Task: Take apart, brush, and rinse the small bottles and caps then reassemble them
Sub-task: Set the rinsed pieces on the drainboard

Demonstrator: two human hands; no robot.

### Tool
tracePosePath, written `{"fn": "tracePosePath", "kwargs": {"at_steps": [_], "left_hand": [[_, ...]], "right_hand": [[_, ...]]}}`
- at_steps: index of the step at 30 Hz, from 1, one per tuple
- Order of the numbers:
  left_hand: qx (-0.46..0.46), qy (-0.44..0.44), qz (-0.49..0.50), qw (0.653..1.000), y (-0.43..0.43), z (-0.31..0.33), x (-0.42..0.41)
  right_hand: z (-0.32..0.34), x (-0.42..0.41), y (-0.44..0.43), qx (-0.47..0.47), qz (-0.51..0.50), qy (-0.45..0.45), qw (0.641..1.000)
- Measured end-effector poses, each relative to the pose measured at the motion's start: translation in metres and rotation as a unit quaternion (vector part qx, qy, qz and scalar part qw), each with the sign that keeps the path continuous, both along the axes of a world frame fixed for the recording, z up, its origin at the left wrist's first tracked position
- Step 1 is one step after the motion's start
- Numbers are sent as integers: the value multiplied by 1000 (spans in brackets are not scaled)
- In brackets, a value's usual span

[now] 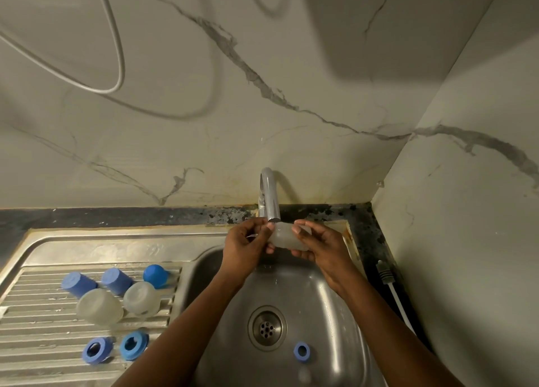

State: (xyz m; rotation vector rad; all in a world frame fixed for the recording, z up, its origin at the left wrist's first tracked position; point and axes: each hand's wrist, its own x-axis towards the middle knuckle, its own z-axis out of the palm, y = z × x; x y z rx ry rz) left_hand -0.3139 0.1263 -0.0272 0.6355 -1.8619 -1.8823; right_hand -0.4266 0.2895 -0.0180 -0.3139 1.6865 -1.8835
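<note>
While under tap (269,200), bottle (285,237) (grips (243,249) (319,246) curled)

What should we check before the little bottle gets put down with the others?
1. The left hand and right hand both grip the bottle: ok.
2. Bottle sits right under the faucet spout: ok.
3. Water running: cannot tell.
4. All rings on the drainboard: not ok, one blue ring lies in the sink near the drain.
5. Free space on the drainboard: ok.
</note>
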Motion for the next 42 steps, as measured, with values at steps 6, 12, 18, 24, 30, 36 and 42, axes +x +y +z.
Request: {"fn": "tracePosePath", "kwargs": {"at_steps": [6,12,18,24,30,36,42], "left_hand": [[108,-69,40,991,-2,1,-5],[130,-47,32,990,1,3,-5],[103,30,-54,993,12,11,1],[131,32,-88,987,8,5,6],[112,13,-48,992,8,4,4],[146,-64,42,986,8,3,-3],[111,-62,41,991,12,3,1]], "right_hand": [[5,1,6,4,67,97,993],[3,2,0,-12,29,51,998],[1,-4,-7,-28,-42,-80,996],[-7,-2,3,-30,-13,-101,994],[-17,3,11,-52,24,-53,997],[-15,6,7,-6,31,102,994],[-18,3,3,80,78,208,972]]}}
